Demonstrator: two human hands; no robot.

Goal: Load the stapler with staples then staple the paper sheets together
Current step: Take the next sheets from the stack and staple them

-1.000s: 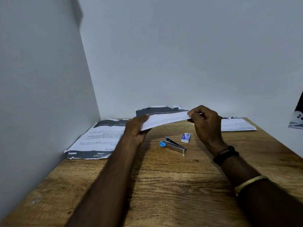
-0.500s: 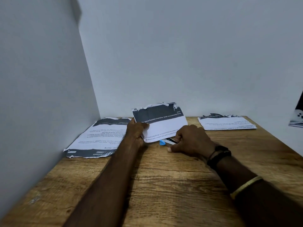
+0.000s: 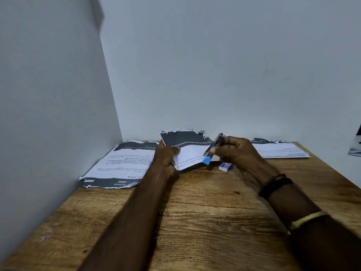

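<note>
My left hand (image 3: 166, 156) grips the left edge of a small bundle of paper sheets (image 3: 187, 149), white with a dark printed band and a torn top edge, held tilted above the wooden table (image 3: 195, 212). My right hand (image 3: 238, 153) holds a small metal stapler with a blue end (image 3: 212, 150), lifted off the table and slanted, just in front of the sheets' right side. A little white and blue staple box (image 3: 225, 166) lies on the table under my right hand.
A larger printed sheet (image 3: 121, 165) lies at the table's left against the wall. Another printed sheet (image 3: 279, 149) lies at the back right. Grey walls close the left and back; something dark and white (image 3: 355, 145) shows at the right edge.
My right hand let go of the sheets, went down to the stapler on the table, and has lifted it up to the sheets. My left hand tilted the sheets upright.
</note>
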